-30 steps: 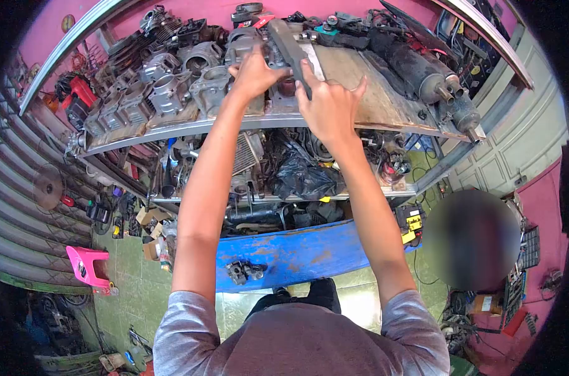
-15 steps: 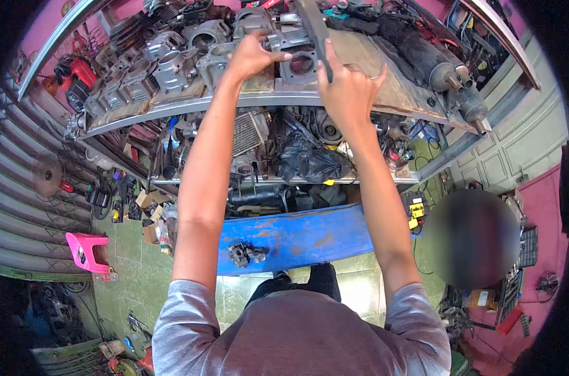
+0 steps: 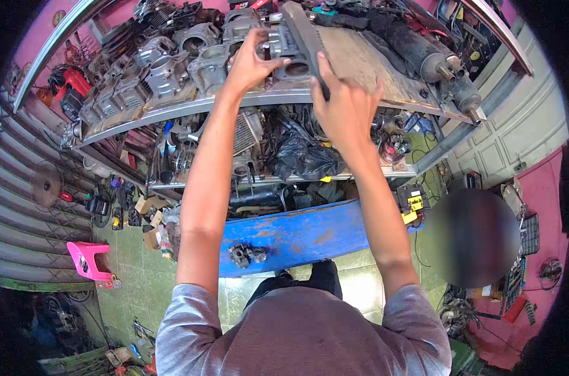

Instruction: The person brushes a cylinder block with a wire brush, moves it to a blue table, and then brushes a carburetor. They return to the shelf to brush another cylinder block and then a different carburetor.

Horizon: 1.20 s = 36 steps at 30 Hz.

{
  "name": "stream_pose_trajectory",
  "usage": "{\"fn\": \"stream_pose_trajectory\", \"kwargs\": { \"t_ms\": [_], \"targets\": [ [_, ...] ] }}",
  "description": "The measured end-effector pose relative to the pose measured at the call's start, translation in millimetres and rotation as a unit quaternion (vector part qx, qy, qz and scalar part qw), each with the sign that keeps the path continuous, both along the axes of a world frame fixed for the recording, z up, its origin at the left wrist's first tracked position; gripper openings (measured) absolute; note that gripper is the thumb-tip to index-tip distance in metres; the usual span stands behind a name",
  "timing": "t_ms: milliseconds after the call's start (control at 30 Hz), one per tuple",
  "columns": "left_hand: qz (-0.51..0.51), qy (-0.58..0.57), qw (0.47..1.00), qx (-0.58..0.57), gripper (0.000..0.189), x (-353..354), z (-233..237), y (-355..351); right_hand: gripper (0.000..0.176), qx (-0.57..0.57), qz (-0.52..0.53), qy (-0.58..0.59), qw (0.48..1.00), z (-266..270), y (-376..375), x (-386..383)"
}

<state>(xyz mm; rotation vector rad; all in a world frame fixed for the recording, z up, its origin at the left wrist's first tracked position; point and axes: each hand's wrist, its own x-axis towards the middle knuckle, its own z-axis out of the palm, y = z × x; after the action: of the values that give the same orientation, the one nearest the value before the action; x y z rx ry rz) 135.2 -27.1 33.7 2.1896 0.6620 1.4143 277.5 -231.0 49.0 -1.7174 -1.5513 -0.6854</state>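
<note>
My left hand point(image 3: 249, 66) reaches over the upper shelf, its fingers and thumb curved in a C around the left side of a grey finned engine cylinder point(image 3: 280, 45). The thumb lies along the cylinder's front edge. To its right, my right hand point(image 3: 347, 103) grips the near end of a long dark grey bar point(image 3: 305, 39), the index finger stretched along it. This bar leans up and away to the left, overlapping the cylinder's right side in this view. More metal engine cylinders point(image 3: 210, 62) stand in rows left of my left hand.
Brown cardboard point(image 3: 353, 59) covers the upper shelf, with sooty mufflers point(image 3: 432, 62) on its right. A metal rail point(image 3: 259, 99) edges the shelf. Below are a black plastic bag point(image 3: 306, 156) and a blue bench point(image 3: 297, 235) bearing a small metal part point(image 3: 245, 255). A pink stool point(image 3: 90, 260) stands left.
My right hand and the dark bar have shifted left, the bar now covering more of the cylinder. My right fingers have curled in more. The view has moved slightly.
</note>
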Motion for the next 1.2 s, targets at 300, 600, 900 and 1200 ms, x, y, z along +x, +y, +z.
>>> {"fn": "stream_pose_trajectory", "kwargs": {
  "t_ms": [300, 600, 900, 1200],
  "targets": [
    [0.072, 0.064, 0.977, 0.192, 0.09, 4, -2, -32, 0.049, 0.044, -0.003, 0.036, 0.998, -4, -9, -6],
    [0.037, 0.063, 0.987, 0.14, 0.098, -11, -14, -24, 0.059, 0.032, 0.045, 0.034, 0.998, -62, -40, -19],
    [0.123, 0.147, 0.964, 0.187, 0.091, -21, -6, -23, 0.059, 0.066, 0.052, 0.026, 0.996, -71, -39, -26],
    [0.108, 0.147, 0.959, 0.219, 0.093, -15, 3, -43, 0.056, 0.065, -0.007, 0.027, 0.997, -56, -28, -15]
  ]
}}
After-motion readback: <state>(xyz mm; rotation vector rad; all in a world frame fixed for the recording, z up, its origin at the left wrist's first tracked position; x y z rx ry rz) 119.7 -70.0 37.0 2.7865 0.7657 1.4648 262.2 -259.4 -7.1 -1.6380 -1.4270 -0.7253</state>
